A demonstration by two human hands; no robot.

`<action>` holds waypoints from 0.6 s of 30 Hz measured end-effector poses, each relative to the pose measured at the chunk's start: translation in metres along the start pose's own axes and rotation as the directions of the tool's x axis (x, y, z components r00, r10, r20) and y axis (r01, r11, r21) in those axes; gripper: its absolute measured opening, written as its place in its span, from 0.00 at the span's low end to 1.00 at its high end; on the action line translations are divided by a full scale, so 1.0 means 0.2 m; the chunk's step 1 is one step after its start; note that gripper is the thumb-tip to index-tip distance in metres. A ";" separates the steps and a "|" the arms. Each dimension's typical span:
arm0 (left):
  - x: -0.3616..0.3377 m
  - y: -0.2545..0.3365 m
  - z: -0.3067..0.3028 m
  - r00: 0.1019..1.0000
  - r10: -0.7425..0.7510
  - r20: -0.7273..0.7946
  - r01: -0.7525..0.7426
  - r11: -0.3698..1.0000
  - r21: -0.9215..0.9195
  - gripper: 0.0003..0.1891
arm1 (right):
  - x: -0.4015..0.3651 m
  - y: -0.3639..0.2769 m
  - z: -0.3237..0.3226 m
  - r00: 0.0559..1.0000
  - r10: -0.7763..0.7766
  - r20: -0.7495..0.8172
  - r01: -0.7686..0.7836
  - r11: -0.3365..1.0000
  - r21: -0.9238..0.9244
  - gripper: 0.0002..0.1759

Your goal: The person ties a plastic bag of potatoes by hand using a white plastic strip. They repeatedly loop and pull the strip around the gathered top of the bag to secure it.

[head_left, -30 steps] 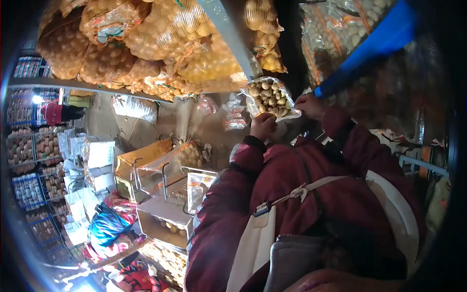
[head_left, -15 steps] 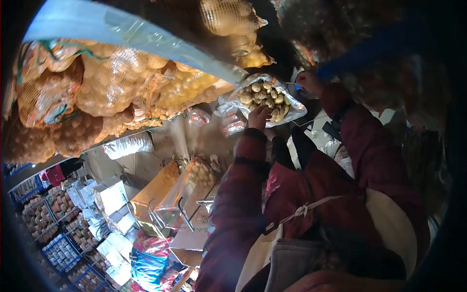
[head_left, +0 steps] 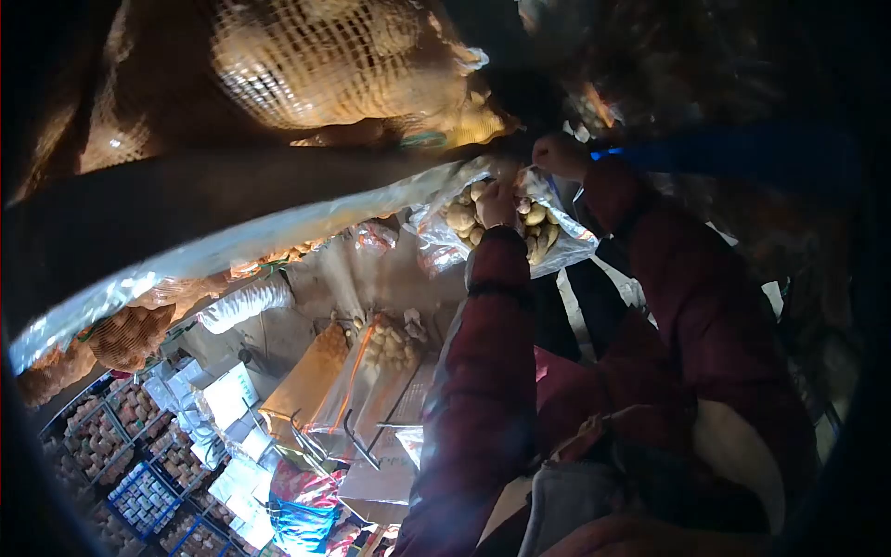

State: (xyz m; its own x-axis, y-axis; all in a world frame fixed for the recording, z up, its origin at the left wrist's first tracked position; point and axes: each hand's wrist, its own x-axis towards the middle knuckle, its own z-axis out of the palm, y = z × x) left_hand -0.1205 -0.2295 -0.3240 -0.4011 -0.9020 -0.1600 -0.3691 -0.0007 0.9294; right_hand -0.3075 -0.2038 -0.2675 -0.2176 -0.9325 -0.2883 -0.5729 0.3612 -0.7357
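Observation:
A clear plastic bag (head_left: 577,243) with several potatoes (head_left: 459,217) in it stands with its mouth up, in front of my legs. My left hand (head_left: 497,202) reaches over the middle of the potatoes, back upward. Its fingertips are dim and blurred, so whether they grip anything does not show. At the bag's far right rim is my right hand (head_left: 561,156), its fingers closed on the plastic edge. Dark red sleeves cover both arms.
Mesh sacks (head_left: 325,65) of potatoes hang over the upper left, above a pale plastic-covered edge (head_left: 232,237). Below left stand an open carton (head_left: 367,483), a crate-like bin with potatoes (head_left: 388,345), a white roll (head_left: 246,306) and stacked goods (head_left: 144,497).
My left hand has moved farther up over the potatoes, toward the bag's far rim. My right hand has shifted slightly left. The view has tilted, bringing the upper sacks closer.

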 end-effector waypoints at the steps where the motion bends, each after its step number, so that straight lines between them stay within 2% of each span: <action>1: -0.01 0.01 -0.01 0.999 -0.018 -0.032 0.011 0.976 -0.215 0.12 | 0.04 0.01 0.00 0.999 -0.004 0.047 0.005 0.999 -0.037 0.08; 3: -0.04 0.07 -0.03 1.000 -0.021 -0.022 0.016 0.970 -0.243 0.10 | 0.09 0.02 0.03 0.995 -0.004 0.102 0.011 0.998 -0.065 0.08; 5: -0.03 0.09 -0.04 1.000 -0.017 -0.009 0.014 0.961 -0.275 0.07 | 0.13 0.04 0.06 0.987 -0.088 0.131 0.099 0.992 -0.075 0.07; 6: -0.03 0.09 -0.03 0.999 -0.049 0.001 0.047 0.960 -0.277 0.07 | 0.14 0.05 0.07 0.987 -0.085 0.134 0.095 0.993 -0.072 0.07; 8: -0.02 0.09 -0.01 0.996 -0.087 0.016 0.088 0.955 -0.282 0.08 | 0.17 0.08 0.09 0.971 -0.141 0.194 0.148 0.989 -0.022 0.06; 11: -0.01 0.13 -0.03 0.991 -0.134 0.026 0.135 0.944 -0.302 0.08 | 0.17 0.04 0.06 0.964 -0.147 0.222 0.133 0.988 0.077 0.05; 12: 0.00 0.13 -0.05 0.998 -0.063 0.030 0.067 0.981 -0.180 0.08 | 0.17 0.00 0.04 0.964 -0.144 0.222 0.129 0.989 0.078 0.05; 13: 0.00 0.14 -0.06 0.999 0.007 0.043 -0.005 0.998 -0.055 0.09 | 0.16 -0.02 0.03 0.976 -0.060 0.209 0.047 0.997 0.068 0.05; 14: 0.00 0.16 -0.06 0.999 0.005 0.045 -0.003 0.999 -0.054 0.09 | 0.16 -0.05 0.01 0.980 0.024 0.196 -0.036 0.998 0.059 0.05; 15: 0.00 0.20 -0.06 0.989 -0.140 0.048 0.146 0.977 -0.157 0.09 | 0.17 -0.03 0.04 0.980 0.026 0.197 -0.039 0.997 0.062 0.05; 16: 0.00 0.21 -0.06 0.958 -0.280 0.065 0.287 0.922 -0.258 0.10 | 0.18 -0.01 0.08 0.982 -0.110 0.152 0.108 0.994 0.020 0.05; 17: 0.01 0.22 -0.06 0.958 -0.280 0.066 0.288 0.923 -0.257 0.10 | 0.20 0.03 0.11 0.963 -0.246 0.114 0.251 0.968 -0.030 0.04; 18: 0.01 0.22 -0.07 0.926 -0.366 0.088 0.376 0.877 -0.299 0.10 | 0.20 0.02 0.12 0.963 -0.245 0.113 0.249 0.968 -0.026 0.04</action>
State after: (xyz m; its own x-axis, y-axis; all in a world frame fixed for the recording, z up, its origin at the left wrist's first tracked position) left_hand -0.1264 -0.2373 -0.2782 -0.3103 -0.7970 -0.5182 -0.2238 -0.4685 0.8546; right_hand -0.3004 -0.2391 -0.2961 0.0201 -0.9858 -0.1667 -0.6297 0.1170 -0.7680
